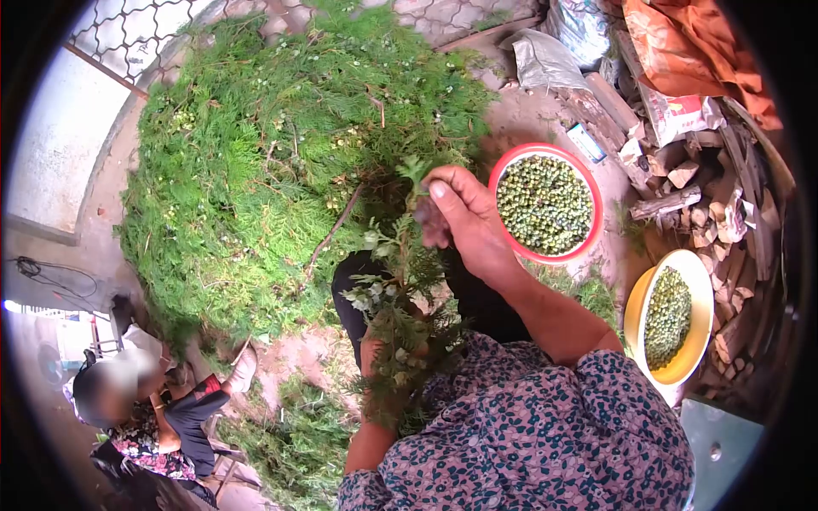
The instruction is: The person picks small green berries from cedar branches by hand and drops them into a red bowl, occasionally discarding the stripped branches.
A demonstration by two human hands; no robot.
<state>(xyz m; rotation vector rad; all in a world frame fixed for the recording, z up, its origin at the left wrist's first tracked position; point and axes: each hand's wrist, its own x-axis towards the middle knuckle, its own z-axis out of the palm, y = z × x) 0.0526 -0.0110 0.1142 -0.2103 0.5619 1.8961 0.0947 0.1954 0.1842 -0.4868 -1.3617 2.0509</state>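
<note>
Nearest to us, over our flower-printed blouse (528, 426), our left hand (371, 353) was sunk so deep in foliage at the foot of the sprig (400, 298) that we could not tell how tightly it was closed. The sprig stood upright in front of our chest, a flat, scaly, feathery evergreen cutting studded with pale, knobbly little cones. Our right hand (464, 217) was closed at its tip, thumb pressed against curled fingers in a pinch on the topmost growth. Just beyond that hand lay a round red bowl (598, 213), filled nearly level with small, dull green picked cones (545, 204). To our right, a yellow bowl (673, 370) held a smaller mound of the same. We judged from these that a good share of stripping was done. Yet pale cones clung to the sprig, and past it a great heap of cut branches (281, 145), soft and tangled with woody brown stems, covered the bare earth floor (545, 119), so far more seemed left. Rough chunks of split firewood (673, 203) lay to the right, and another person (145, 409) sat low on the left.
</note>
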